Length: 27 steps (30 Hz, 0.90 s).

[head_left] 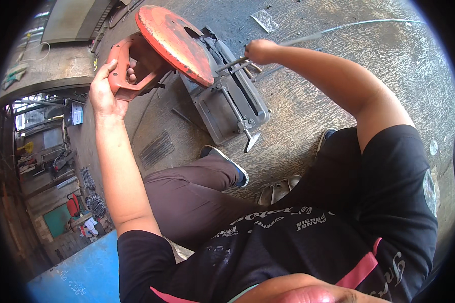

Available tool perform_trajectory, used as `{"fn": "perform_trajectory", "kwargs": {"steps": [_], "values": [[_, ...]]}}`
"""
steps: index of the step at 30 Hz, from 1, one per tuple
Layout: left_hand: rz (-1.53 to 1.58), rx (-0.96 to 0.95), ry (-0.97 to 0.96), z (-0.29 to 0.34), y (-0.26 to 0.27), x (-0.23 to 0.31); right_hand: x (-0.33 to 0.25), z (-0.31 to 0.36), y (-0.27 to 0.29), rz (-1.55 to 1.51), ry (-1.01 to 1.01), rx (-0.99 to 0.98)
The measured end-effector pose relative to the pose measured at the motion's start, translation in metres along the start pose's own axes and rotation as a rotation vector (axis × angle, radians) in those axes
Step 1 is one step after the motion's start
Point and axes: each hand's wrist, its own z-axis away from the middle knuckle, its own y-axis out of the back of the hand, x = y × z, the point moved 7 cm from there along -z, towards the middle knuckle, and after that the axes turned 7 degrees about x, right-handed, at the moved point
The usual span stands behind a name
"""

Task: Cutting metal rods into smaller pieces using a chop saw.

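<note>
My left hand [107, 95] is wrapped round the orange handle [120, 70] of a chop saw. The saw's round orange blade guard [174, 43] is scuffed and stands tilted above its grey metal base [220, 121]. My right hand [260, 52] is closed round thin metal rods [231, 65] just right of the guard. Their near ends lie over the base beside the clamp, and their long ends [333, 31] run off to the far right. On the base is a clamp screw [231, 107] with a crank handle [252, 142]. The guard hides the blade and the rod tips.
Short thin rods [156, 149] lie in a row on the worn floor, left of the base, with a single bar [189, 119] nearby. A clear plastic bag [264, 21] lies at the far side. A blue panel [81, 270] and cluttered shelving [43, 146] stand at the left.
</note>
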Motion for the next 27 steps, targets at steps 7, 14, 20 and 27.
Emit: {"fn": "perform_trajectory", "kwargs": {"steps": [7, 14, 20, 27], "values": [[0.014, 0.005, -0.009, 0.001, 0.0, 0.0, -0.018, -0.001, 0.031, 0.094, -0.002, 0.058], [0.02, -0.003, 0.034, 0.0, -0.001, -0.002, -0.022, -0.002, 0.038, 0.066, -0.004, 0.09], [0.019, -0.002, 0.026, 0.003, -0.003, -0.001, -0.024, -0.001, 0.04, 0.114, -0.005, 0.082], [0.016, 0.009, 0.036, 0.004, -0.004, -0.001, -0.024, 0.0, 0.04, 0.098, -0.018, 0.074]]}}
